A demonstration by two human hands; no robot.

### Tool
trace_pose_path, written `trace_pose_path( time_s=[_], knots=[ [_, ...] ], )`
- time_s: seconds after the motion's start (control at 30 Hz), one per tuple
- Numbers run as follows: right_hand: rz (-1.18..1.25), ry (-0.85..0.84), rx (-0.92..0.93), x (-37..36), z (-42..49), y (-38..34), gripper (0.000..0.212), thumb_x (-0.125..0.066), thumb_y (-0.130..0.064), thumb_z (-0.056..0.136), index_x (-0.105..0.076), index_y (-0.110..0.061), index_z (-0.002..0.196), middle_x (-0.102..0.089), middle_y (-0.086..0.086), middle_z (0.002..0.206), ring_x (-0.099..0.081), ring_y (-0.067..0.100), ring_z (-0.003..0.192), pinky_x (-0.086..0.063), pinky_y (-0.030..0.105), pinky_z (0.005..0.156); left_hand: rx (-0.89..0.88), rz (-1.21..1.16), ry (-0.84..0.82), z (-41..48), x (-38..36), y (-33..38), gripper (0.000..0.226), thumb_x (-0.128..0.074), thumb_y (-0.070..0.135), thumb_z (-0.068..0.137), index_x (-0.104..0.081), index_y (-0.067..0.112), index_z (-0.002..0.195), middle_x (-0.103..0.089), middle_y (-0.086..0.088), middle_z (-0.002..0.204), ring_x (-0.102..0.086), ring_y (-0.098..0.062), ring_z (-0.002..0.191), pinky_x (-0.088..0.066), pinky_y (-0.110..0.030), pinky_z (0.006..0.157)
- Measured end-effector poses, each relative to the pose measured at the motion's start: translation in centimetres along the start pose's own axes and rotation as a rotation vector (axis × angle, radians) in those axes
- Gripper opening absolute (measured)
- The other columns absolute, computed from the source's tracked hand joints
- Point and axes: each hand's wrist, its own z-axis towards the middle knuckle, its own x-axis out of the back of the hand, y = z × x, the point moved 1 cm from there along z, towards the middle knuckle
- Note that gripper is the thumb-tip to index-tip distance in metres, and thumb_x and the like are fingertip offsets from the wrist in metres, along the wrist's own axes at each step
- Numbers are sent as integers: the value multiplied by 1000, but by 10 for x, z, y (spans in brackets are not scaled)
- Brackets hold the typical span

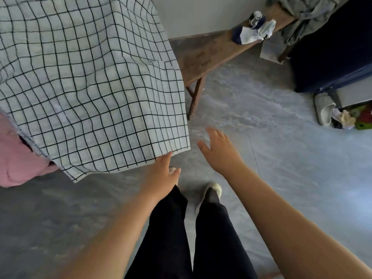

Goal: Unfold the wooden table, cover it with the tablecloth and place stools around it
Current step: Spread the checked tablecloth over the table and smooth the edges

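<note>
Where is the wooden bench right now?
In the head view, the wooden bench stands upper centre, just right of the draped tablecloth, with socks lying on it.

The tablecloth [90, 77] is seen to be thin matt cloth, lightly creased and printed with a black grid. The bench [203, 55] is made of worn, dull brown wood. The floor [281, 158] is finished in rough, matt grey concrete. The socks [253, 29] are made of soft cloth.

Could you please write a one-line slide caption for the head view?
Left hand at the hanging corner of the tablecloth, right hand open beside it, a bench with socks behind.
</note>
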Motion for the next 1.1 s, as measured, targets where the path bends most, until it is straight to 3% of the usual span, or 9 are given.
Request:
trace_pose_path(
  time_s=[0.07,0.23,0.33,0.47,0.6,0.73,0.83,1.0,1.1],
  knots=[
    [16,-29,-11,-5,22,1,57,-42,-40,98,-30,-10,145,-35,10,149,-31,28,137,-29,39,108,138,-327,-60,11,-6,-4,58,-47,34,97,-24,23,149,-45,12,137,-40,-11,126,-27,-24,100],
    [231,-114,-42,-30,70,12,47,-46,-39,97,-42,-15,138,-46,7,141,-41,23,131,-32,32,103,510,-1272,-121,40,-33,-35,45,-40,33,98,-40,12,138,-45,-9,143,-41,-25,132,-30,-41,109],
    [573,-195,-221,-55,102,27,33,-47,-45,93,-59,-20,111,-59,3,119,-53,25,116,-37,37,101,571,-1718,-79,56,-47,-52,39,-42,36,96,-52,7,121,-54,-13,132,-43,-31,130,-30,-43,107],
    [934,-320,-445,-98,144,55,31,-43,-40,98,-57,-16,113,-60,-3,100,-57,15,98,-43,32,90,512,-2034,25,75,-68,-66,23,-57,29,81,-51,9,91,-51,-15,127,-46,-35,127,-30,-43,111],
    [1087,-375,-563,-131,173,80,35,-43,-42,98,-53,-13,114,-58,3,103,-56,19,98,-43,31,80,485,-2067,148,90,-89,-66,10,-60,18,72,-52,16,77,-52,-7,123,-48,-29,125,-32,-42,111],
    [1160,-330,-592,-149,195,99,39,-45,-41,97,-53,-12,122,-56,9,129,-53,21,119,-42,34,98,464,-2035,167,103,-105,-63,6,-61,19,76,-55,20,74,-59,0,115,-48,-24,126,-32,-40,110],
    [1169,-347,-583,-156,208,105,40,-46,-40,97,-52,-12,125,-51,8,137,-52,22,119,-40,34,94,486,-2013,214,111,-108,-56,10,-56,20,87,-57,20,77,-61,1,110,-47,-22,128,-30,-39,112],
    [1124,-411,-556,-164,221,110,33,-47,-37,97,-53,-16,121,-54,1,122,-49,20,116,-34,34,100,480,-2034,360,121,-107,-42,6,-54,18,92,-58,19,87,-45,0,142,-42,-21,133,-27,-39,114],
    [1101,-468,-544,-169,224,111,33,-49,-34,95,-55,-16,122,-56,0,125,-49,19,117,-33,34,102,513,-1996,429,131,-109,-38,5,-56,17,92,-58,18,96,-41,-3,148,-40,-18,134,-27,-37,114]
  ],
)
